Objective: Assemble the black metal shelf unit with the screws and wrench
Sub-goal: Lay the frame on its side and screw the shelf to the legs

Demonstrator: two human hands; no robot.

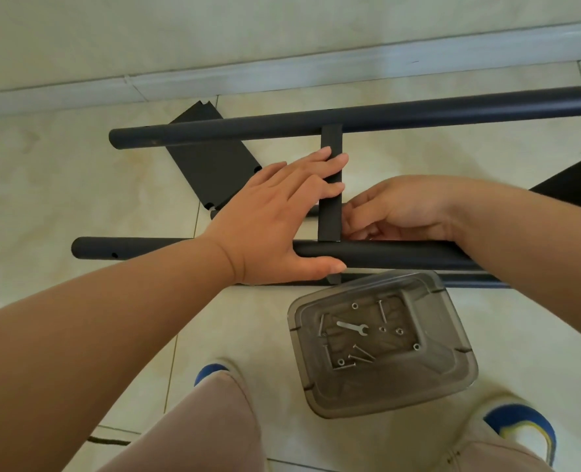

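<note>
Two long black tubes lie across the tiled floor: a far tube (pixel 384 115) and a near tube (pixel 394 255). A flat black crossbar (pixel 331 219) stands between them. My left hand (pixel 275 212) holds the frame, with straight fingers laid over the crossbar and the thumb under the near tube. My right hand (pixel 398 209) sits right of the crossbar above the near tube, its fingers curled at the joint; whatever they pinch is hidden. A clear plastic tub (pixel 452 379) in front holds a small silver wrench (pixel 353 327), several long screws (pixel 362 352) and nuts.
A loose black shelf panel (pixel 210 161) lies on the floor beneath the far tube, left of the crossbar. Another black panel (pixel 575 185) shows at the right edge. A grey skirting board runs along the wall behind. My knees and blue-and-white shoes are at the bottom.
</note>
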